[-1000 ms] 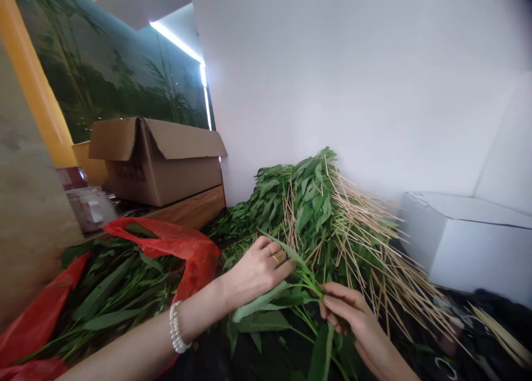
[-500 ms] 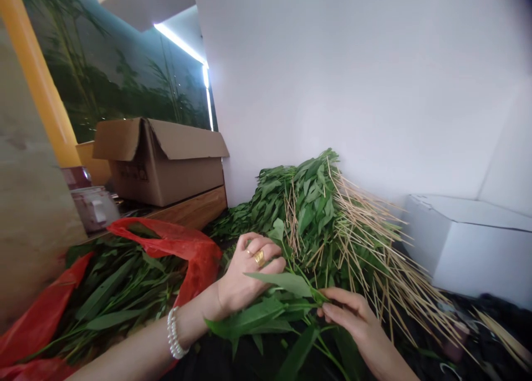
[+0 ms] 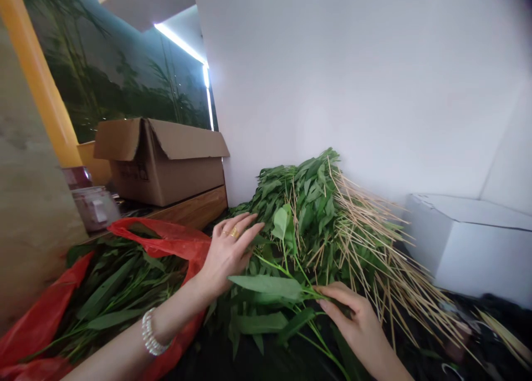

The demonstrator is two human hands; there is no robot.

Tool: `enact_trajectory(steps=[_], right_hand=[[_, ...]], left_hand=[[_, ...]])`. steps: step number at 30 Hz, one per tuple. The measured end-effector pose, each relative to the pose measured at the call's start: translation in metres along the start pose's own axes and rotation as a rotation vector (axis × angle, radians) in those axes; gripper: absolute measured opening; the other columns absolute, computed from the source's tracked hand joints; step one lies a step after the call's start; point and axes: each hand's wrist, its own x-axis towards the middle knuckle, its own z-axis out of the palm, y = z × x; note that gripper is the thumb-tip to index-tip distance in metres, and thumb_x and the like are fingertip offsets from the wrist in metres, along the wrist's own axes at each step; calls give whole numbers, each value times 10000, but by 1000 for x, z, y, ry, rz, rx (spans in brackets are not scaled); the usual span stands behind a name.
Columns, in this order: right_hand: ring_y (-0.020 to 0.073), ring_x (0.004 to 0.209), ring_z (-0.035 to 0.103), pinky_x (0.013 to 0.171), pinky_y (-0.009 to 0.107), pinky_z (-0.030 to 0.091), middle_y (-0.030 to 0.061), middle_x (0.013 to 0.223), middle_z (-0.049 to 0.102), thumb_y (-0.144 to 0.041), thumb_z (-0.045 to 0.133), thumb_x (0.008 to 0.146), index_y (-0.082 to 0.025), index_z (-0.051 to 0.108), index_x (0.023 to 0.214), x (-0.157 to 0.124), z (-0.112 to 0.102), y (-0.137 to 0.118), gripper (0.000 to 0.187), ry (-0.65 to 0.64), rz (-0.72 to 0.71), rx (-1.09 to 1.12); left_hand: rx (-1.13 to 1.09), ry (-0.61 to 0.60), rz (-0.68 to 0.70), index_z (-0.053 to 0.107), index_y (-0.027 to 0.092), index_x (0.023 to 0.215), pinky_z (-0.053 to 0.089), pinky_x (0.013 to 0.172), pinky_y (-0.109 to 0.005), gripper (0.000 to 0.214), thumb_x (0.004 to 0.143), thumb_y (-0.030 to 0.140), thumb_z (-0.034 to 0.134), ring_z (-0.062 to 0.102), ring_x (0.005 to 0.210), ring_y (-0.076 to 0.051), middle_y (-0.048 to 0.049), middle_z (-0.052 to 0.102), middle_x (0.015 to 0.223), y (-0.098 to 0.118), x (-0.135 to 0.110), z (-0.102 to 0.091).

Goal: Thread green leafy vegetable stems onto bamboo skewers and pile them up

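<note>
The gold-ringed left hand reaches out with its back upward, fingers loosely extended and slightly bent, its bare left forearm slanting in from the lower left. The bare right hand pinches between thumb and index finger.

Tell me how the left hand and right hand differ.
The left hand wears gold rings; the right hand shows none. The left hand's fingers are extended and parted, while the right hand's fingers pinch a leafy sprig. Both hands are ungloved.
</note>
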Motion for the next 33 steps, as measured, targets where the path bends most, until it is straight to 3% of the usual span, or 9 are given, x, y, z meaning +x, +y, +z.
enact_trajectory(steps=[4,7,9,11,15,21,26,33], right_hand=[[254,897,652,786,341,535,91,948,710,-388,614,857,-250,761,981,0,0,4,236,59,-41,-41],[257,903,651,787,347,533,96,959,706,-383,612,859,-250,760,974,0,0,6,230,103,-50,-75],[257,894,652,784,350,529,97,957,704,-376,611,859,-250,760,965,0,1,7,222,125,-57,-103],[255,887,652,786,350,521,96,949,705,-362,607,863,-251,759,963,0,1,8,214,129,-64,-128],[252,874,646,780,349,504,86,916,704,-330,599,871,-259,755,978,0,2,8,202,106,-100,-167],[250,861,634,773,350,493,78,890,701,-290,582,881,-276,747,1019,-1,3,4,215,85,-145,-202],[237,860,630,765,337,491,76,890,696,-264,564,895,-263,736,1044,-1,2,3,228,70,-151,-227],[212,864,645,759,306,505,64,903,694,-265,550,908,-239,720,1057,-2,4,3,228,47,-181,-216]], left_hand=[[-25,37,-53,554,246,1248,386,963,-445,507,774,67,535,540,1176,-272,-72,630,1244,-7,1,-21],[-52,205,-203,468,236,1321,390,993,-450,571,787,36,479,512,1195,-265,-71,571,1292,-5,7,-43],[-106,301,-296,517,218,1242,417,972,-428,443,828,64,474,522,1157,-253,-61,578,1234,-1,12,-55],[-154,233,-280,607,214,1079,434,919,-405,251,866,127,506,551,1065,-232,-42,625,1101,5,16,-59],[-195,-117,-88,699,246,918,389,820,-372,121,891,239,581,558,973,-213,-19,698,962,22,13,-40],[-252,-335,56,710,259,909,325,822,-359,111,897,286,603,536,1009,-203,-9,704,974,39,5,-6],[-270,-340,139,671,236,984,328,855,-349,125,918,270,571,531,1021,-183,-10,694,983,40,3,5],[-186,-189,187,593,179,706,338,880,-376,168,861,149,537,558,900,-179,-6,650,744,40,-2,20]])
